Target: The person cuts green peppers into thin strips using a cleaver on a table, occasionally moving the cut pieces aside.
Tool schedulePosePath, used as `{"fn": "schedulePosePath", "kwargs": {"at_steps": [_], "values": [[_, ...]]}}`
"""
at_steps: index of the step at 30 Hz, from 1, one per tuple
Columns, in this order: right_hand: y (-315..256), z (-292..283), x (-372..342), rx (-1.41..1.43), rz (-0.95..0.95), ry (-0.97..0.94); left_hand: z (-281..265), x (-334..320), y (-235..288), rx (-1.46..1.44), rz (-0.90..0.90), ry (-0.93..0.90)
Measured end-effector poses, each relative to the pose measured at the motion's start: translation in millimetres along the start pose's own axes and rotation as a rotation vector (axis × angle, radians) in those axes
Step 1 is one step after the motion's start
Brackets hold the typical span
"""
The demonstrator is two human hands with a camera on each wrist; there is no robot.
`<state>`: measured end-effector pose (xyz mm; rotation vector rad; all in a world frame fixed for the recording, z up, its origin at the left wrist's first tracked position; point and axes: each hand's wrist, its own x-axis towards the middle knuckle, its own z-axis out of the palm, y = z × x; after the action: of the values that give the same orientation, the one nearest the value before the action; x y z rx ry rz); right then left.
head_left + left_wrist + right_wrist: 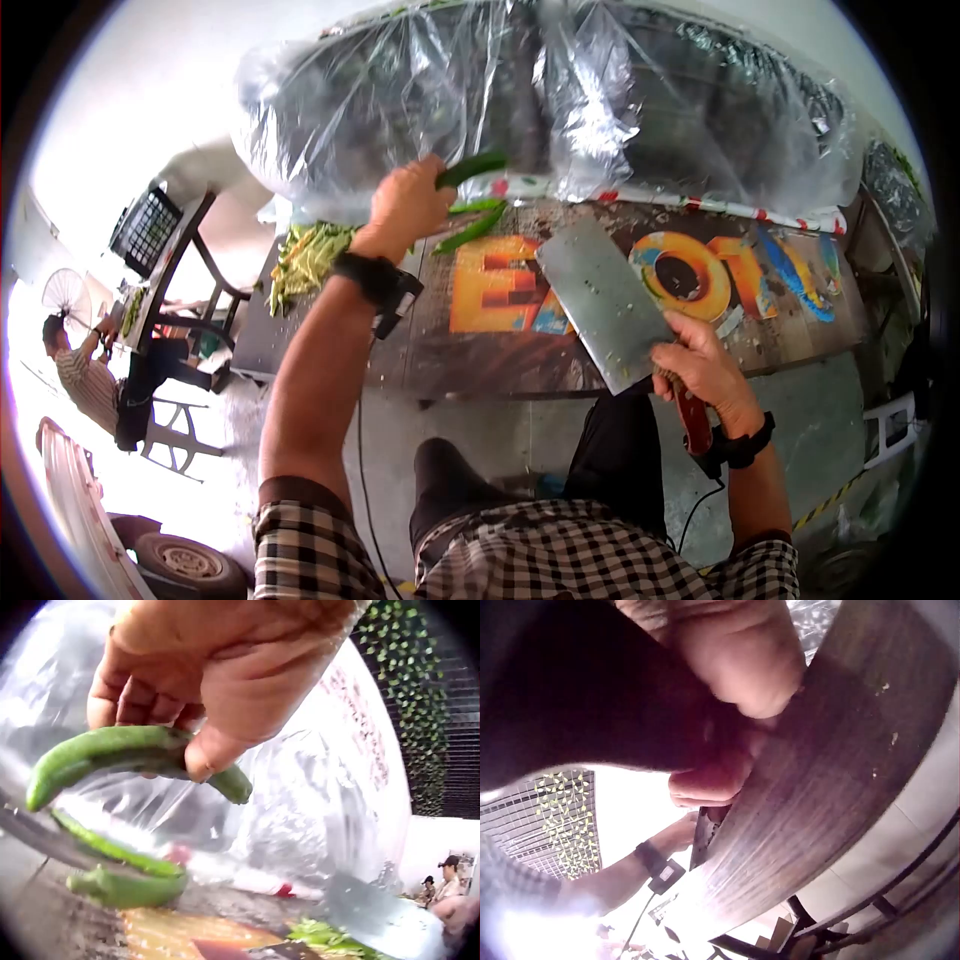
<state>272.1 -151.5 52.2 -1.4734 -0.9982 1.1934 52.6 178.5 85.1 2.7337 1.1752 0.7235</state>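
My left hand [405, 208] pinches a curved, long green pepper [97, 754] between thumb and fingers, raised over the far side of the table. Below it, more green peppers [470, 234] lie on the tabletop; in the left wrist view, one piece [124, 889] shows a stubby stem end. A cleaver [605, 305] with a wide metal blade and a red handle [692, 415] is gripped by my right hand [708, 370]. Green bits cling to its blade, which is held over the near middle of the table. A heap of cut yellow-green pieces [305, 262] lies to the left.
The dark table [420, 350] bears large orange printed letters. Clear plastic sheeting [400, 110] covers a bulky thing along its far edge. Left, another person [95, 385] sits by a side table with a black crate [145, 235]. A pale stool [890, 430] stands at right.
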Motion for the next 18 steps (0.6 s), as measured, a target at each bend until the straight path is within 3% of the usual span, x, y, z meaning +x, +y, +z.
{"fn": "schedulePosePath", "kwargs": {"at_steps": [1, 5, 7, 9, 12, 13, 15, 18], "values": [[1, 0, 0, 0.011, -0.021, 0.007, -14, -10, 1, -0.074, 0.050, 0.061], [2, 0, 0, -0.033, -0.026, 0.017, -66, -110, 45, -0.279, 0.041, -0.055], [4, -2, 1, -0.045, -0.028, -0.010, -57, -158, 49, -0.259, 0.215, -0.072], [9, -6, 3, -0.041, -0.064, -0.049, -49, -187, 52, -0.335, 0.070, -0.185], [13, -7, 3, -0.047, -0.032, -0.019, -51, -194, 11, -0.128, -0.015, -0.081], [13, -8, 3, -0.053, -0.016, -0.007, -55, -191, -9, -0.074, -0.230, -0.118], [7, -4, 1, -0.044, -0.057, -0.026, -60, -188, -50, 0.108, -0.295, -0.046], [14, -5, 1, -0.032, -0.080, -0.018, -71, -195, -60, 0.028, -0.292, 0.031]]}}
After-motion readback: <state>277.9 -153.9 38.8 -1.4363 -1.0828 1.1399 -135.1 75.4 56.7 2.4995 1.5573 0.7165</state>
